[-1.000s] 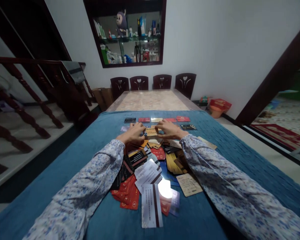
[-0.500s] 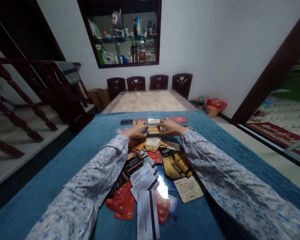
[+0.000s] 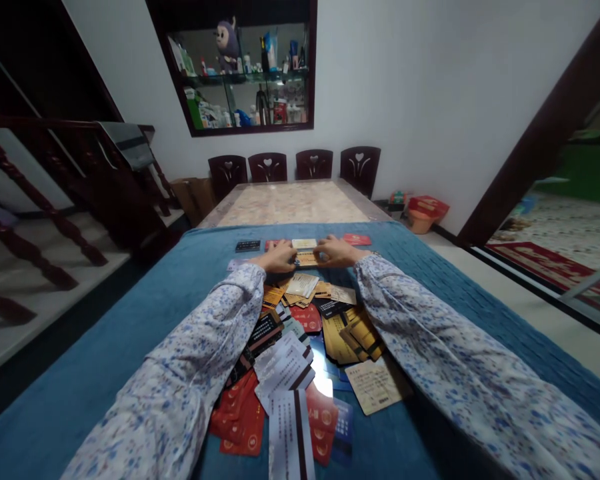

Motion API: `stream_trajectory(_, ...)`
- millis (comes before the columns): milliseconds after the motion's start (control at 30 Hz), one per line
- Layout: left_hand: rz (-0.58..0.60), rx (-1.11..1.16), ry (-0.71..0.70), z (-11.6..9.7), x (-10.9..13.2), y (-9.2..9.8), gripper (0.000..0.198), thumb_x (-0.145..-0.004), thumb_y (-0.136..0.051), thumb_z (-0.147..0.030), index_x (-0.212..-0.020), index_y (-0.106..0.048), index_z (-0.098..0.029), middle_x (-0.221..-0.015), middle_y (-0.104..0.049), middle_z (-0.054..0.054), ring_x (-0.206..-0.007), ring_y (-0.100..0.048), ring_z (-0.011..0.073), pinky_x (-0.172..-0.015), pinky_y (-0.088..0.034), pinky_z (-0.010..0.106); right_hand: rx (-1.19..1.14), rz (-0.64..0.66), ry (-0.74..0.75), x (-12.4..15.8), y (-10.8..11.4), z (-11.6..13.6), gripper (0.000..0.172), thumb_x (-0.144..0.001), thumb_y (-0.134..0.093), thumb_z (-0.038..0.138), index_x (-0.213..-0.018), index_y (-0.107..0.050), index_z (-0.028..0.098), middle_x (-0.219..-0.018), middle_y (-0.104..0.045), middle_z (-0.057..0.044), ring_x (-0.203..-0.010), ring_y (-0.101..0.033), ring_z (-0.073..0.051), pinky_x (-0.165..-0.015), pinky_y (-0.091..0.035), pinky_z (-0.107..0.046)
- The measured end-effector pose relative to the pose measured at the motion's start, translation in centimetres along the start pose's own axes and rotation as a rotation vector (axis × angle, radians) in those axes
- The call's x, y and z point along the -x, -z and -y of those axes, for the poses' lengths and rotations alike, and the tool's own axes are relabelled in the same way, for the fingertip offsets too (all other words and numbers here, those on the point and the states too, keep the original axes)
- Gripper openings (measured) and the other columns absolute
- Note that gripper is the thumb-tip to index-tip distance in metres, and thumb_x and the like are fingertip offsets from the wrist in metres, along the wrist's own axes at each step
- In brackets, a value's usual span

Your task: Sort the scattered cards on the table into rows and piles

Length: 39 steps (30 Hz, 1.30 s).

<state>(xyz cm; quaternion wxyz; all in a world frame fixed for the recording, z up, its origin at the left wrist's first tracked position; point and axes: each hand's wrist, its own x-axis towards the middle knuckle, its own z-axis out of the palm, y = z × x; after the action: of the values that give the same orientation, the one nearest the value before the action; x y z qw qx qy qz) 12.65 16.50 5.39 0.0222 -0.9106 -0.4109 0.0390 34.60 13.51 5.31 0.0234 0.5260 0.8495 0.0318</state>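
The wall cabinet (image 3: 240, 73) held bottles and a plush toy (image 3: 227, 45). Both arms stretched forward. The left hand (image 3: 280, 259) and right hand (image 3: 337, 252) each pinched an end of a gold card (image 3: 307, 259) low over the cloth-covered counter (image 3: 130, 320), between the heap of cards (image 3: 300, 333) and a row of cards (image 3: 305, 243).

A gold card (image 3: 307, 259) bridges the gap between the left hand (image 3: 280, 259) and the right hand (image 3: 336, 252). Just beyond both hands lies a row of cards (image 3: 305, 244), and behind the wrists a card heap (image 3: 300, 333). Outward of either hand the blue cloth (image 3: 430, 280) lies bare, as does the marble tabletop (image 3: 295, 200) farther ahead.
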Motion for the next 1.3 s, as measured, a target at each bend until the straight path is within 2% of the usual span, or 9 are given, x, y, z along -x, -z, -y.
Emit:
stream_trajectory(367,0.016,0.048,0.013,0.1,-0.9,-0.7,0.021,-0.084,-0.061,-0.026,-0.1,-0.071,-0.018,-0.126,-0.061,0.016,-0.125,-0.048,0.0371,-0.11,-0.036,0.065,0.025,0.02,-0.019,-1.0,-1.0,-0.5,0.032,-0.09,-0.061,0.039,-0.115,-0.076,0.025,-0.133,-0.067,-0.014,-0.118,-0.055,-0.034,-0.083,-0.049,-0.039)
stream_trajectory(667,0.071,0.052,0.047,0.1,-1.3,-0.8,0.02,-0.084,-0.062,-0.023,-0.101,-0.071,-0.019,-0.127,-0.063,0.015,-0.131,-0.048,0.0376,-0.114,-0.033,0.066,0.017,0.03,-0.014,-1.1,-0.8,-0.3,0.032,-0.09,-0.064,0.04,-0.115,-0.077,0.026,-0.13,-0.069,-0.015,-0.118,-0.057,-0.035,-0.088,-0.049,-0.043)
stream_trajectory(867,0.076,0.033,0.035,0.1,-1.3,-0.8,0.024,-0.08,-0.061,-0.021,-0.102,-0.07,-0.02,-0.125,-0.063,0.016,-0.127,-0.049,0.0376,-0.113,-0.037,0.066,0.036,0.02,-0.025,-1.2,-1.1,-0.2,0.033,-0.092,-0.06,0.037,-0.118,-0.077,0.024,-0.127,-0.07,-0.018,-0.117,-0.057,-0.036,-0.085,-0.048,-0.042)
stream_trajectory(1300,0.055,0.032,0.033,-0.3,-1.3,-1.2,0.032,-0.076,-0.058,-0.014,-0.104,-0.072,-0.02,-0.124,-0.063,0.018,-0.128,-0.049,0.0403,-0.112,-0.034,0.068,0.032,0.016,0.001,-1.4,-1.5,-0.4,0.033,-0.088,-0.061,0.034,-0.116,-0.077,0.027,-0.121,-0.073,-0.013,-0.11,-0.059,-0.032,-0.084,-0.05,-0.04)
